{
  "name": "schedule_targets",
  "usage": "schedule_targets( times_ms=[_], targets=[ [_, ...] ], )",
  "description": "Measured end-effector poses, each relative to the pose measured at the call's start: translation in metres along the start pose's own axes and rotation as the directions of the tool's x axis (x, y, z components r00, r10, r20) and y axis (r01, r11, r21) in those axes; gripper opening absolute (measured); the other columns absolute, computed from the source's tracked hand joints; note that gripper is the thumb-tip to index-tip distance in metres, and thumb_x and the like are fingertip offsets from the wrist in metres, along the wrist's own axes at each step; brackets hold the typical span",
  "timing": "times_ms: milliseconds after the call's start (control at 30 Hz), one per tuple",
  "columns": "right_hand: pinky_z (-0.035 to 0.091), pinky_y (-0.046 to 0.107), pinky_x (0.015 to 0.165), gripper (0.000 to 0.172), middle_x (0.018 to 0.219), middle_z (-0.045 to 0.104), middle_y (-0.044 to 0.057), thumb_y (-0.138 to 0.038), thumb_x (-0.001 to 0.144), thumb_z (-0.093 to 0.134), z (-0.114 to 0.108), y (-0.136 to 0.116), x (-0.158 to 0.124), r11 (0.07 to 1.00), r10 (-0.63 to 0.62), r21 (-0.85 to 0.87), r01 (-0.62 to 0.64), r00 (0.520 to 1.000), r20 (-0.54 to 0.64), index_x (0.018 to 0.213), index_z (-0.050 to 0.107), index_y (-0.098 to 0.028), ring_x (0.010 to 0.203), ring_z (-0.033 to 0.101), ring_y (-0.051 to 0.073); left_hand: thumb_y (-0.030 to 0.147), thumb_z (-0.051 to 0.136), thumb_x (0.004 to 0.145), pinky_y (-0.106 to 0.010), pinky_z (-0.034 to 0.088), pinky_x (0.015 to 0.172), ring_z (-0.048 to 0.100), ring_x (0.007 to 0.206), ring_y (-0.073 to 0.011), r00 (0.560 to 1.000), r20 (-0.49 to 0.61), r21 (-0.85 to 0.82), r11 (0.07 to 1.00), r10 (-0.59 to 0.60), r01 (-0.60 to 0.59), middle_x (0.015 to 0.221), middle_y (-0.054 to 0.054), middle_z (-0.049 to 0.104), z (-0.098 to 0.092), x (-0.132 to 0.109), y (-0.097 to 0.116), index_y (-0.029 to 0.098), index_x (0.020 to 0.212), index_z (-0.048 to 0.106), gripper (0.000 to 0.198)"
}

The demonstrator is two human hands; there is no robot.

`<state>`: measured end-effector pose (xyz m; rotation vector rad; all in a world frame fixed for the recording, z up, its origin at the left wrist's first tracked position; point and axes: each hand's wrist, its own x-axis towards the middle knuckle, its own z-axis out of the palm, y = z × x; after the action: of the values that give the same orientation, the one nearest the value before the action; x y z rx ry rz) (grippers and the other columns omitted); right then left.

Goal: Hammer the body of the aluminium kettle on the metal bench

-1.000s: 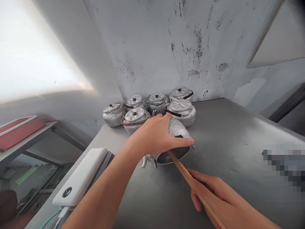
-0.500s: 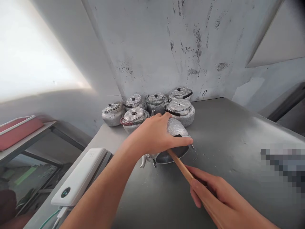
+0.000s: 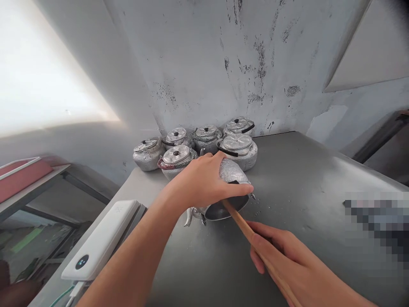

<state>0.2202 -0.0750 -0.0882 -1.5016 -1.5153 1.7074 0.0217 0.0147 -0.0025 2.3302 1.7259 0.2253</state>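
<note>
Tipped on its side, a dented silver metal teapot [image 3: 234,171] lies on the grey tabletop with its round mouth facing me. My left hand [image 3: 206,181] grips it from above, thumb stretched across near the rim and the other fingers hidden behind. In my right hand [image 3: 281,251] is a wooden stick [image 3: 239,221], with fingers wrapped round its shaft. The stick's far end goes into the teapot's mouth, where its tip is hidden. A small spout shows at the teapot's lower left.
Several lidded metal teapots [image 3: 239,149] stand close together behind, near the stained wall. A white power bank [image 3: 102,238] with a cable lies at the table's left edge. Small crumbs dot the grey table [image 3: 287,170]. A blurred-out object sits at right; a red tray [image 3: 24,177] is at far left.
The whole view has shifted slightly, so things appear a little further left. Both hands keep their grips, and the stick stays inside the teapot's mouth.
</note>
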Motion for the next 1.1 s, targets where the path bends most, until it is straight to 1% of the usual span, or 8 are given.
schedule_targets(
  times_ms=[167, 233, 333, 467, 633, 833, 1000, 1100],
  targets=[
    [0.041, 0.021, 0.047, 0.040, 0.075, 0.053, -0.003, -0.050, 0.103, 0.040, 0.0001, -0.0001, 0.0027, 0.998, 0.069, -0.011, -0.069, 0.997, 0.031, 0.077, 0.054, -0.023, 0.052, 0.041, 0.011, 0.093, 0.053, 0.074, -0.038, 0.051, 0.077, 0.063, 0.116, -0.0397, 1.000, 0.007, -0.007, 1.000, -0.005, 0.005, 0.129, -0.011, 0.068, 0.0006, 0.0005, 0.0001, 0.026, 0.140, 0.058, 0.094],
    [0.041, 0.021, 0.046, 0.040, 0.074, 0.053, -0.003, -0.049, 0.103, 0.041, 0.0003, 0.0007, 0.0042, 0.998, 0.061, -0.015, -0.061, 0.997, 0.037, 0.076, 0.056, -0.023, 0.053, 0.043, 0.011, 0.094, 0.053, 0.074, -0.038, 0.050, 0.079, 0.062, 0.118, -0.0403, 1.000, 0.006, -0.006, 1.000, 0.002, -0.002, 0.132, -0.011, 0.067, 0.0007, 0.0008, -0.0009, 0.025, 0.140, 0.057, 0.096],
    [0.043, 0.021, 0.046, 0.040, 0.076, 0.054, -0.003, -0.051, 0.102, 0.044, 0.0005, 0.0032, 0.0048, 0.999, 0.038, 0.015, -0.039, 0.999, 0.032, 0.077, 0.056, -0.023, 0.053, 0.044, 0.011, 0.093, 0.053, 0.075, -0.038, 0.050, 0.079, 0.063, 0.115, -0.0391, 1.000, 0.003, -0.009, 1.000, 0.010, -0.010, 0.128, -0.010, 0.069, 0.0008, 0.0008, -0.0018, 0.026, 0.132, 0.061, 0.089],
    [0.041, 0.021, 0.045, 0.039, 0.076, 0.054, -0.003, -0.050, 0.103, 0.043, 0.0000, 0.0029, 0.0015, 0.996, 0.084, -0.011, -0.084, 0.996, 0.030, 0.078, 0.057, -0.023, 0.050, 0.042, 0.010, 0.094, 0.053, 0.074, -0.037, 0.050, 0.075, 0.064, 0.112, -0.0381, 1.000, -0.002, -0.011, 1.000, -0.001, 0.001, 0.126, -0.011, 0.068, 0.0006, 0.0002, -0.0013, 0.025, 0.134, 0.060, 0.091],
    [0.042, 0.021, 0.042, 0.041, 0.073, 0.054, -0.002, -0.055, 0.099, 0.047, 0.0016, 0.0009, -0.0013, 1.000, 0.014, 0.026, -0.014, 1.000, 0.004, 0.072, 0.051, -0.025, 0.050, 0.044, 0.011, 0.093, 0.054, 0.074, -0.038, 0.050, 0.078, 0.064, 0.112, -0.0383, 1.000, 0.000, -0.010, 1.000, 0.009, -0.009, 0.129, -0.010, 0.068, -0.0004, 0.0001, -0.0006, 0.026, 0.133, 0.061, 0.089],
    [0.042, 0.021, 0.043, 0.040, 0.073, 0.054, -0.002, -0.054, 0.099, 0.049, 0.0038, 0.0053, 0.0015, 1.000, 0.004, 0.013, -0.004, 1.000, -0.002, 0.072, 0.053, -0.025, 0.051, 0.042, 0.011, 0.094, 0.053, 0.074, -0.039, 0.050, 0.081, 0.062, 0.117, -0.0401, 1.000, -0.003, -0.012, 1.000, -0.005, 0.005, 0.131, -0.011, 0.067, 0.0000, 0.0006, -0.0008, 0.027, 0.137, 0.059, 0.092],
    [0.041, 0.021, 0.042, 0.040, 0.074, 0.055, -0.002, -0.054, 0.098, 0.050, -0.0014, 0.0030, 0.0034, 1.000, -0.013, -0.008, 0.014, 1.000, 0.026, 0.071, 0.049, -0.025, 0.052, 0.044, 0.012, 0.093, 0.054, 0.073, -0.038, 0.050, 0.079, 0.065, 0.112, -0.0393, 1.000, -0.002, -0.018, 1.000, -0.002, 0.002, 0.124, -0.010, 0.070, 0.0008, 0.0009, -0.0012, 0.028, 0.124, 0.063, 0.084],
    [0.040, 0.022, 0.042, 0.041, 0.072, 0.054, -0.002, -0.054, 0.097, 0.049, -0.0014, 0.0024, 0.0040, 1.000, -0.017, -0.004, 0.017, 0.999, 0.029, 0.068, 0.046, -0.025, 0.052, 0.044, 0.012, 0.093, 0.054, 0.073, -0.039, 0.050, 0.078, 0.064, 0.111, -0.0394, 1.000, 0.000, -0.024, 1.000, -0.013, 0.013, 0.122, -0.011, 0.070, 0.0003, 0.0005, -0.0007, 0.027, 0.124, 0.063, 0.084]
  ],
)
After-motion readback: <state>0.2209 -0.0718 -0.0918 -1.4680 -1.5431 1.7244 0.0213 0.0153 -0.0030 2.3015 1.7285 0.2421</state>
